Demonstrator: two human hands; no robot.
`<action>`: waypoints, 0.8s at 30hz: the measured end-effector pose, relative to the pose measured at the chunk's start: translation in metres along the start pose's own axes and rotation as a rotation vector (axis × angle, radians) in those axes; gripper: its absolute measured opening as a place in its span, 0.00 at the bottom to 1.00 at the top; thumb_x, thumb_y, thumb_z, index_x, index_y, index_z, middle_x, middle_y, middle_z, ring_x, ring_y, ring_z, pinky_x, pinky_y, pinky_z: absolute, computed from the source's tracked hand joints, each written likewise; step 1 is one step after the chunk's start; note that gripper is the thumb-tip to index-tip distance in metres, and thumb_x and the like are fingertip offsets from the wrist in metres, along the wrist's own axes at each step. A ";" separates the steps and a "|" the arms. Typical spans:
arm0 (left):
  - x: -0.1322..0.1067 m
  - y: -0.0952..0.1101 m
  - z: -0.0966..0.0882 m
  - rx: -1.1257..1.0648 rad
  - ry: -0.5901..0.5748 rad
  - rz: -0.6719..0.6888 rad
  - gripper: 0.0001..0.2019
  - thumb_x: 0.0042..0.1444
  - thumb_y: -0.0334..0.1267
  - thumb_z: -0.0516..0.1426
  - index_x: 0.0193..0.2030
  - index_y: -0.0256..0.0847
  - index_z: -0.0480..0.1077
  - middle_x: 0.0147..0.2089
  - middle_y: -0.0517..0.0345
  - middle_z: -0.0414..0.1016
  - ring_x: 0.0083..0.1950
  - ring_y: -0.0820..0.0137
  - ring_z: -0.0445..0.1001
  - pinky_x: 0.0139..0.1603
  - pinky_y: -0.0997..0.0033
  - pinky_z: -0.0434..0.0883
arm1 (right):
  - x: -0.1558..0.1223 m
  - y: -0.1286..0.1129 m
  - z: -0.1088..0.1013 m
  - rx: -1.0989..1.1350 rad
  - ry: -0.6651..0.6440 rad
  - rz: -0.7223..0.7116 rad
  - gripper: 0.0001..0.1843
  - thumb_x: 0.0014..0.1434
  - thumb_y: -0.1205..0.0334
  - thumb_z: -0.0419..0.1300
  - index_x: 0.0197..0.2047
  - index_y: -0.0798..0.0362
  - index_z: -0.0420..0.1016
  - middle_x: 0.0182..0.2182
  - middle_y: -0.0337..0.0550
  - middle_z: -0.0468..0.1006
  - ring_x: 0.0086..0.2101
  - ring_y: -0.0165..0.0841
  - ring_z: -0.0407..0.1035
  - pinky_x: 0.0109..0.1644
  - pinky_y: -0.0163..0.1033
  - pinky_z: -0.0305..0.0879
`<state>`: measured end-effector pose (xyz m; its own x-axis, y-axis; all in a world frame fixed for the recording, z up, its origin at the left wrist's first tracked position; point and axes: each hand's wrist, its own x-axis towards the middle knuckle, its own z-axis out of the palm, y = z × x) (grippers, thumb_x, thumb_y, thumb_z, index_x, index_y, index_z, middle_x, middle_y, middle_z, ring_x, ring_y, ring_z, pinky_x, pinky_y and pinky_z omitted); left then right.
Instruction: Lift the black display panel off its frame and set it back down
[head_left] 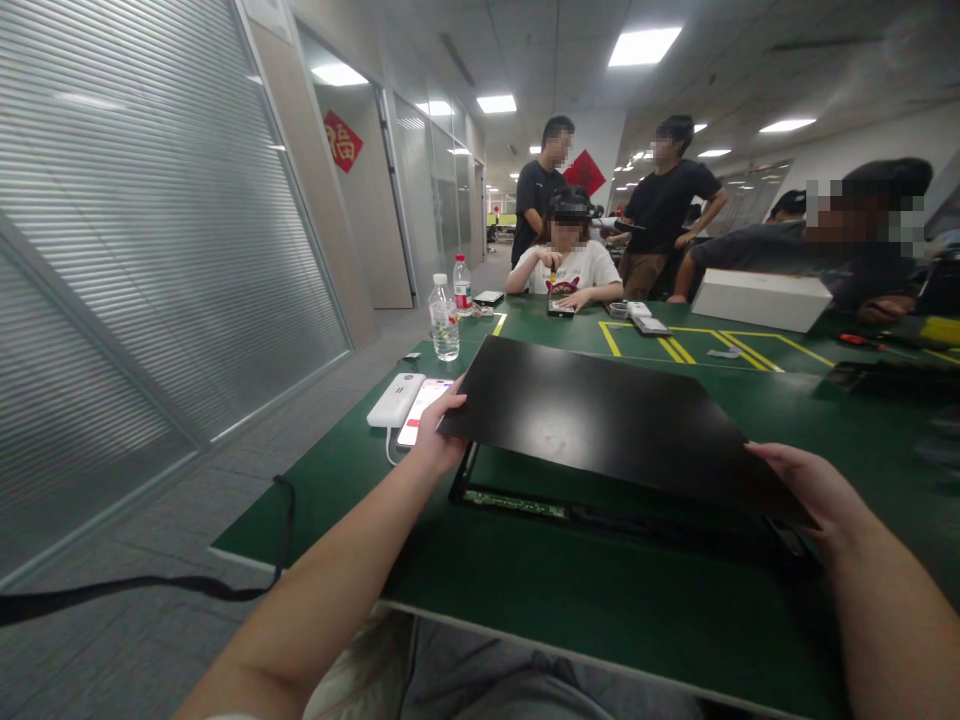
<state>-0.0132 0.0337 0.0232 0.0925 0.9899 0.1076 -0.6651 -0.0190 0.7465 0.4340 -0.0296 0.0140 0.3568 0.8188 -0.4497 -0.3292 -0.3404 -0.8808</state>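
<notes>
Strap [150, 597], flat and black, lies over the left edge of the green table [337, 500]. Next comes a white power bank with rounded corners [396, 400], just beside a phone with a lit screen [412, 425]. The left hand [439, 430] is closed on the left end of a thin, black, rectangular sheet [585, 410], thumb at its edge, other fingers mostly hidden. This sheet is held up above a dark rectangular frame [622, 522] with a green circuit strip [517, 503]; whether they touch, I cannot tell. At the right end, the right hand [817, 490] grips the sheet firmly between thumb and fingers, the fingers partly hidden.
</notes>
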 end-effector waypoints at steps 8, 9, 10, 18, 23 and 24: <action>0.001 -0.001 -0.003 0.060 -0.019 0.082 0.36 0.44 0.33 0.61 0.65 0.38 0.76 0.53 0.51 0.86 0.57 0.50 0.82 0.60 0.56 0.75 | 0.007 0.000 0.004 0.025 -0.043 -0.047 0.18 0.61 0.66 0.54 0.52 0.53 0.76 0.38 0.56 0.85 0.35 0.38 0.81 0.36 0.39 0.78; 0.001 -0.001 -0.003 0.066 -0.020 0.084 0.36 0.44 0.33 0.61 0.65 0.39 0.76 0.54 0.52 0.86 0.58 0.50 0.81 0.60 0.56 0.75 | 0.008 0.000 0.003 0.019 -0.040 -0.055 0.18 0.63 0.64 0.54 0.54 0.52 0.75 0.39 0.56 0.85 0.36 0.39 0.81 0.36 0.41 0.78; 0.001 -0.001 -0.004 0.072 -0.019 0.084 0.36 0.44 0.33 0.61 0.65 0.39 0.76 0.55 0.52 0.85 0.58 0.51 0.81 0.60 0.56 0.75 | 0.009 0.001 0.002 0.010 -0.031 -0.059 0.18 0.63 0.62 0.54 0.55 0.51 0.74 0.39 0.56 0.85 0.36 0.40 0.81 0.36 0.42 0.78; -0.003 -0.006 0.002 0.088 -0.031 0.094 0.37 0.44 0.33 0.61 0.66 0.40 0.75 0.57 0.53 0.84 0.58 0.51 0.81 0.60 0.57 0.74 | 0.001 0.001 0.008 -0.168 0.086 -0.119 0.15 0.67 0.59 0.52 0.53 0.49 0.74 0.34 0.55 0.85 0.33 0.38 0.80 0.36 0.37 0.74; -0.006 -0.016 0.002 0.134 -0.045 0.053 0.37 0.45 0.34 0.60 0.67 0.40 0.74 0.57 0.52 0.84 0.57 0.52 0.81 0.58 0.58 0.74 | 0.002 0.001 0.006 -0.233 0.208 -0.185 0.12 0.63 0.60 0.58 0.48 0.50 0.77 0.27 0.53 0.84 0.22 0.33 0.68 0.21 0.31 0.59; -0.007 -0.018 0.001 0.143 -0.053 0.037 0.37 0.45 0.34 0.61 0.67 0.40 0.74 0.57 0.52 0.84 0.57 0.52 0.81 0.58 0.58 0.74 | 0.002 0.001 0.005 -0.235 0.225 -0.193 0.11 0.62 0.60 0.59 0.47 0.51 0.77 0.26 0.53 0.83 0.20 0.32 0.65 0.20 0.30 0.57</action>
<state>-0.0010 0.0273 0.0099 0.1120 0.9793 0.1683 -0.5564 -0.0786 0.8272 0.4304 -0.0257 0.0128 0.5844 0.7650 -0.2707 -0.0371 -0.3080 -0.9507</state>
